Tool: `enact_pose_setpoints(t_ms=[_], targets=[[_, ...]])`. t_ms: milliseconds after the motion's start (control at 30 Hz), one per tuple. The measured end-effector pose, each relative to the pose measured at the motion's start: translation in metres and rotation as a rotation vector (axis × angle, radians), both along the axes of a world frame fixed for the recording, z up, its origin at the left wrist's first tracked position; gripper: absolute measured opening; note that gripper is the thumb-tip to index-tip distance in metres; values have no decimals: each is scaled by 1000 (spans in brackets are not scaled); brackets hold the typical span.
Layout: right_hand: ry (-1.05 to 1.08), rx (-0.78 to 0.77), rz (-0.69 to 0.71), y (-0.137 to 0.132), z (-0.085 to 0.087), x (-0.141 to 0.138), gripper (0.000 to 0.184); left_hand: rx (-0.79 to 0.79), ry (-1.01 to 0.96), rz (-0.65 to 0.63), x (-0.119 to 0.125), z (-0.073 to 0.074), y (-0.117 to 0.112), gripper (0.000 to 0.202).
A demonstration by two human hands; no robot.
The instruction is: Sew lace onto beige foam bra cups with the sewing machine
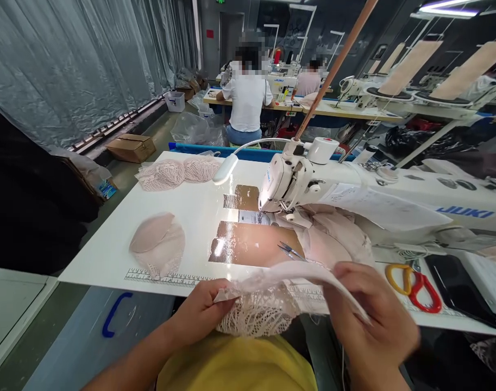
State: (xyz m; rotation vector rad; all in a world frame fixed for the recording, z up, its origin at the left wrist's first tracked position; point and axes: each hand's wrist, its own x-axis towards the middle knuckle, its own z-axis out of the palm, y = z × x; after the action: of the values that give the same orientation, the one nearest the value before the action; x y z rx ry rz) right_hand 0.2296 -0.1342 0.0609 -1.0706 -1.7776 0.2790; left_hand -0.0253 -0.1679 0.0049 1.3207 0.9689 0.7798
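Both hands hold a pale pink lace bra cup (pixel 259 312) at the table's front edge, its padded rim curving upward between them. My left hand (pixel 205 309) pinches the cup's left end between thumb and fingers. At the other end, my right hand (pixel 370 315) has its fingers closed on the smooth pink edge. Just beyond lie small thread snips (pixel 290 250) on a brown plate. Another pink cup piece (pixel 157 244) rests to the left, near the printed ruler (pixel 166 279).
A white JUKI sewing machine (pixel 288 179) stands ahead, with pink fabric (pixel 333 233) bunched beside its needle area. Lace cups (pixel 178 172) lie at the far left. Scissors with yellow and red handles (pixel 414 285) and a black phone (pixel 462 288) are at right. A co-worker (pixel 248 100) sits beyond.
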Motion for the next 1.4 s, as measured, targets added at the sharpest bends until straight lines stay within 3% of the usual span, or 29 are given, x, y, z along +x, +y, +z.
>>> enact_pose_setpoints(t_ms=[33,133,200,300,367,433,500,600,733,833,933,1033,1133,1267,1333,1400], targets=[[10,-160,71,2,-5,-4,12,-56,-97,-86,-2,6,-2,41],[123,-845,494,6,-26,-22,15,-67,-299,-338,-4,22,-6,48],[293,-1174,692,5,-39,-36,22,55,-226,-285,-3,28,-3,58],[452,-1353,797,4,-49,-48,27,216,81,-62,0,25,10,72],[488,-1370,825,5,-50,-49,26,154,118,-68,1,18,19,78],[563,-1343,806,9,-51,-46,25,-39,-14,-184,-1,11,28,71],[661,-1285,715,13,-52,-42,27,-217,-131,-280,-5,6,33,50],[702,-1127,545,18,-55,-40,34,-293,-160,-305,-9,4,38,34],[639,-996,492,23,-61,-41,54,-260,-216,-220,-2,6,42,33],[512,-975,568,30,-62,-37,24,-263,-226,-168,5,7,45,37],[430,-965,668,37,-59,-31,40,-247,-196,-98,7,7,48,41],[378,-999,679,39,-56,-32,36,-288,-203,-41,7,5,48,41],[492,-1034,538,38,-55,-35,32,-430,-478,53,7,-1,42,50],[814,-991,371,40,-59,-39,29,-543,-999,104,13,-11,28,84],[839,-980,354,40,-62,-44,25,-549,-1031,138,22,-12,24,79],[797,-1012,361,40,-64,-52,25,-566,-931,190,34,-10,23,63]])
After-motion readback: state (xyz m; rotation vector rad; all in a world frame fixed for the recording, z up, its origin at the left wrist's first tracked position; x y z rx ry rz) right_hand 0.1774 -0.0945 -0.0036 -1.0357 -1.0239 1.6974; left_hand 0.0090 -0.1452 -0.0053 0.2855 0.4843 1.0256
